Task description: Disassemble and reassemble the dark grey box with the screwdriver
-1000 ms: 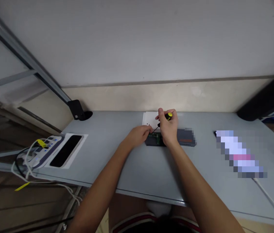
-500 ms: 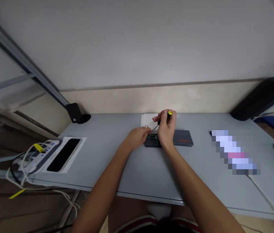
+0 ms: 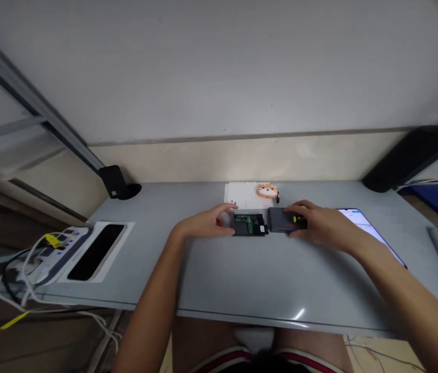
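A black tray [image 3: 241, 228] carrying a green circuit board [image 3: 250, 219] lies flat on the desk. My left hand [image 3: 207, 221] curls around its left end, thumb at the near corner and fingers at the far one. To the right, apart by a narrow gap, is a dark grey casing [image 3: 278, 219]. My right hand [image 3: 316, 223] grips the casing between thumb on the near side and fingers on the far side. Under that palm shows the yellow and black handle of a screwdriver [image 3: 298, 219]; its shaft is hidden. Tiny dark screws [image 3: 233, 202] rest on white paper [image 3: 242, 192].
An orange animal-face case [image 3: 267, 191] sits on the paper. A lit phone [image 3: 362, 223] lies partly behind my right forearm. At left are a dark phone [image 3: 97, 251] on white paper and a power strip [image 3: 66, 254] with cables. A black cylinder [image 3: 409, 158] stands back right.
My right hand has moved right, from working the screwdriver at the board to the casing. My left hand has shifted slightly left. A gap now separates tray and casing, and the orange case shows.
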